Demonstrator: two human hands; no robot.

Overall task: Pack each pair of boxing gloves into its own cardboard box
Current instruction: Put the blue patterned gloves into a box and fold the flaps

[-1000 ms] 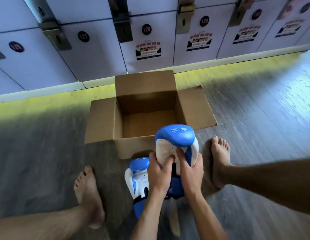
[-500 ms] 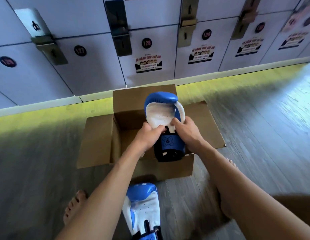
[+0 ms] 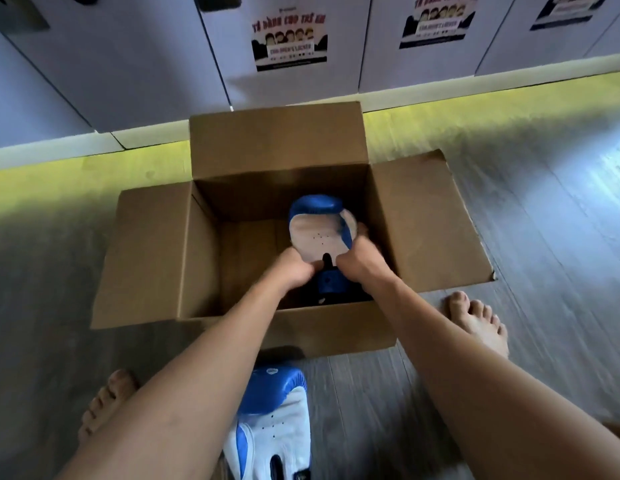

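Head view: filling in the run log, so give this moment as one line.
left hand: grips glove | right hand: grips glove | glove: low inside cardboard box | second glove: on floor outside box

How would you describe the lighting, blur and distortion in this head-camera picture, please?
Head view: wide-angle distortion bows the lockers; a yellow-green glow runs along their foot, with bluish glare on the floor at far right; the inside of the cardboard box is shaded; motion blur softens the poster text, the left hand and the right hand gripping the glove.

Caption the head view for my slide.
Left hand and right hand hold a boxing glove inside the cardboard box; second glove lies outside.
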